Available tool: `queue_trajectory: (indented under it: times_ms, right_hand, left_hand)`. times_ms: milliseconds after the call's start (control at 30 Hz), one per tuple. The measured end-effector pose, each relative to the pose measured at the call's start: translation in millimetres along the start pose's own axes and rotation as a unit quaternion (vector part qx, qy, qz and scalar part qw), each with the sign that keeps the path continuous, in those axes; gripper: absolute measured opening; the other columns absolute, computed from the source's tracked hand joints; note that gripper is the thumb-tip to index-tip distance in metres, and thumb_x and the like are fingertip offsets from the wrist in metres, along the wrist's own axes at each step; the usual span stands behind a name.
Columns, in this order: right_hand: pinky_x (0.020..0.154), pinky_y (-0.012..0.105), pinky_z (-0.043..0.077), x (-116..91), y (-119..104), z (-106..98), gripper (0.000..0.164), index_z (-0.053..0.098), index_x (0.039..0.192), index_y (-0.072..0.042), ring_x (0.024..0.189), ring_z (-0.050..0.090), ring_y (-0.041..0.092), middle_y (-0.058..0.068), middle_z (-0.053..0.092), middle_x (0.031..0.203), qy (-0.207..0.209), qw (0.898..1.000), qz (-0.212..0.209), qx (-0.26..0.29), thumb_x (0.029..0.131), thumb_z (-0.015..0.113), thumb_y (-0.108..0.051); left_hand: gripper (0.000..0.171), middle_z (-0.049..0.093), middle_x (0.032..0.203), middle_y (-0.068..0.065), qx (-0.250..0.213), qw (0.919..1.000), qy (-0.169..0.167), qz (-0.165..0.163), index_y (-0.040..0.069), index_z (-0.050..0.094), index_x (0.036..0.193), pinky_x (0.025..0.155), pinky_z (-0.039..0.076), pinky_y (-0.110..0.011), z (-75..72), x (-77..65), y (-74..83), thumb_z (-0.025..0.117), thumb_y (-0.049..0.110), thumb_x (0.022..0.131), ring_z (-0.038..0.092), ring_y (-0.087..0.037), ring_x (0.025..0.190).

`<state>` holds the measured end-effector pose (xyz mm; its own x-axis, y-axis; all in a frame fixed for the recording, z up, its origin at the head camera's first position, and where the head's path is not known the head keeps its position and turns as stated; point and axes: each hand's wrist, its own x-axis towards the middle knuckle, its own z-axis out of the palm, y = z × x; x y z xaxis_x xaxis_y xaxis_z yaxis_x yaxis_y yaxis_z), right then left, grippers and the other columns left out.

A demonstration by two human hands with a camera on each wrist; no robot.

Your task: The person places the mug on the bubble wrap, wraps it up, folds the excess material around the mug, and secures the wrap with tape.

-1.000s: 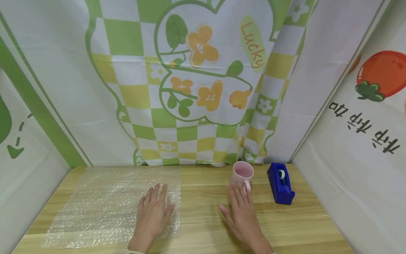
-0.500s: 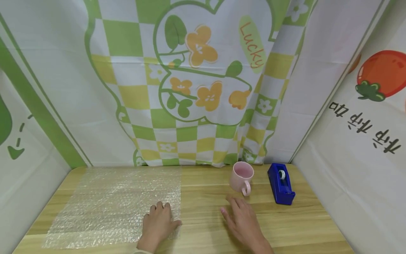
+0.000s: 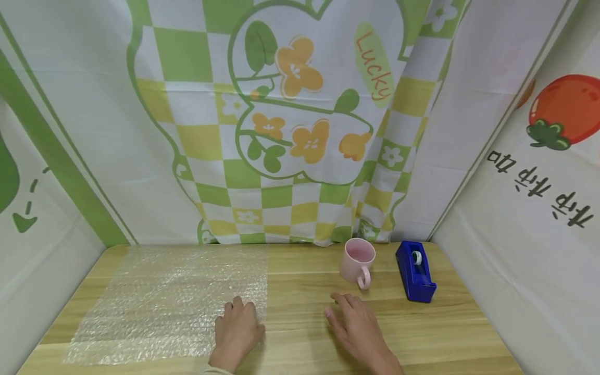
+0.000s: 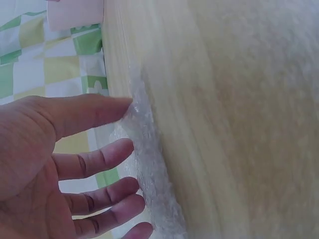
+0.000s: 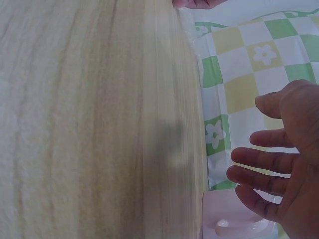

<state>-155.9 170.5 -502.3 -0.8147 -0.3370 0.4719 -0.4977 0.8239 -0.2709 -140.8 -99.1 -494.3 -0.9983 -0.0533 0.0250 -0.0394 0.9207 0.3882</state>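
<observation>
A clear sheet of bubble wrap [image 3: 159, 302] lies flat on the left half of the wooden table. My left hand [image 3: 238, 330] is at its lower right part, fingers bent a little. Seen from the left wrist, the fingertips and thumb [image 4: 92, 114] meet the edge of the wrap, thumb and fingers spread apart. My right hand [image 3: 358, 328] hovers in front of the pink mug [image 3: 352, 265], fingers loosely bent and holding nothing. The mug stands upright near the back edge, its handle turned toward me.
To the right of the mug sits a blue tape dispenser [image 3: 414, 276] with a small roll in it. A green and white checked curtain [image 3: 276, 208] hangs behind the wooden table [image 3: 300, 333]. White printed panels flank both sides.
My left hand has drawn back toward me and slightly right across the wrap, its fingers now more bent. My right fingers have pulled back from in front of the mug.
</observation>
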Motion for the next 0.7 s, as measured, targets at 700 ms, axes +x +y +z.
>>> queue_trajectory:
  times_ms: [700]
  right_hand:
    - [0.078, 0.044, 0.055, 0, -2, -4, 0.031, 0.069, 0.119, -0.004, 0.092, 0.066, 0.019, 0.005, 0.07, 0.099, -0.029, 0.999, 0.014, 0.031, 0.095, 0.072, -0.024]
  left_hand:
    - [0.018, 0.05, 0.074, 0.001, -0.1, 0.9926, 0.008, 0.069, 0.012, 0.058, 0.072, 0.049, 0.046, -0.034, -3.3, -6.8, 23.3, 0.075, 0.01, 0.079, 0.049, -0.017, 0.065]
